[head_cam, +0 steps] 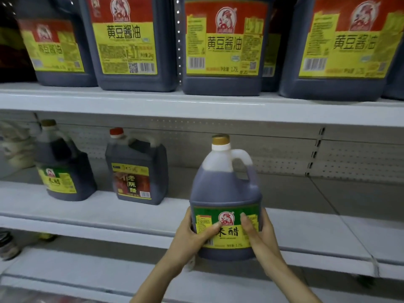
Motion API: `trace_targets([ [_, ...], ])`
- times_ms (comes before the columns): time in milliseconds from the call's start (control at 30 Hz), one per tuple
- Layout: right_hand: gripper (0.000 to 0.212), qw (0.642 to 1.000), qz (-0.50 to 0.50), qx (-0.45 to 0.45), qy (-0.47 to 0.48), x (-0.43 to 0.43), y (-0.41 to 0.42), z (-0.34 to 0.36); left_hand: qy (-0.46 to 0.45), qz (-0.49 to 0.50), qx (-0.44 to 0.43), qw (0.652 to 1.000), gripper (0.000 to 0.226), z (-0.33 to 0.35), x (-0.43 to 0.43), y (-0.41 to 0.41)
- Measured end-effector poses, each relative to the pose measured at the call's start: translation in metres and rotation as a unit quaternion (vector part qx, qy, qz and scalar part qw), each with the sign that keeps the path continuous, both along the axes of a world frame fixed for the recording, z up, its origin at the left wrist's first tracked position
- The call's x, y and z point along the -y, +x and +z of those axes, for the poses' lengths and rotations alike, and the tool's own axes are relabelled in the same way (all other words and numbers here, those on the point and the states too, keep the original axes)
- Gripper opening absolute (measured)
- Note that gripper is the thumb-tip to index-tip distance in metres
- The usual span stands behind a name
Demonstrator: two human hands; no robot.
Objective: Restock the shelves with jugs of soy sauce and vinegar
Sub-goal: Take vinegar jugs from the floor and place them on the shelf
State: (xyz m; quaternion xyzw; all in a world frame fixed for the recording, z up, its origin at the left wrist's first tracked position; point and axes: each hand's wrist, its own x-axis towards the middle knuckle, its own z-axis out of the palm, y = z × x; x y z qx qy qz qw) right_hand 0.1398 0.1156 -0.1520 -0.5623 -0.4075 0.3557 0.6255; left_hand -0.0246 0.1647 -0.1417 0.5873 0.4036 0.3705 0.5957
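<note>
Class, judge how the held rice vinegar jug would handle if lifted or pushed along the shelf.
The rice vinegar jug looks nearly full of dark liquid, so probably heavy. Both hands, left hand and right hand, clasp its base, which suggests weight. Its tall body might tip if pushed high.

A shop aisle, most likely a grocery or supermarket. White metal gondola shelving (196, 110) with a perforated back panel (273, 156) and slotted uprights (314, 154) is seen. The upper tier is stocked with identical soy sauce jugs (223, 44), faced label-out in a row, barcodes and volume markings printed on them. On the lower shelf (109, 206), vinegar jugs (136, 169) of different brands are stood well apart. No price tags can be made out.
</note>
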Motion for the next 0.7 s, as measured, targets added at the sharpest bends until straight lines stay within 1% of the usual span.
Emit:
trace_targets([
  [100, 0.104, 1.0, 0.021, 0.016, -0.003, -0.021, -0.009, 0.0, 0.008, -0.009, -0.015, 1.0, 0.067, -0.003, -0.026, -0.011],
  [267, 0.098, 0.999, 0.002, 0.037, 0.001, -0.056, -0.019, -0.003, 0.011, -0.02, -0.018, 1.0, 0.068, -0.01, -0.068, -0.023],
  [400, 0.098, 0.999, -0.004, 0.042, -0.008, -0.075, -0.031, -0.01, 0.011, -0.041, -0.033, 0.999, 0.07, -0.013, -0.091, -0.037],
  [500, 0.096, 0.999, -0.013, 0.048, -0.01, -0.086, -0.04, -0.016, 0.014, -0.048, -0.039, 0.998, 0.061, -0.014, -0.107, -0.046],
  [600, 0.095, 0.996, -0.019, 0.081, -0.012, -0.093, -0.043, -0.016, 0.033, -0.063, -0.042, 0.997, 0.048, -0.018, -0.12, -0.049],
  [700, 0.093, 0.994, -0.017, 0.103, -0.017, -0.098, -0.039, -0.016, 0.051, -0.066, -0.042, 0.996, 0.044, -0.024, -0.127, -0.046],
])
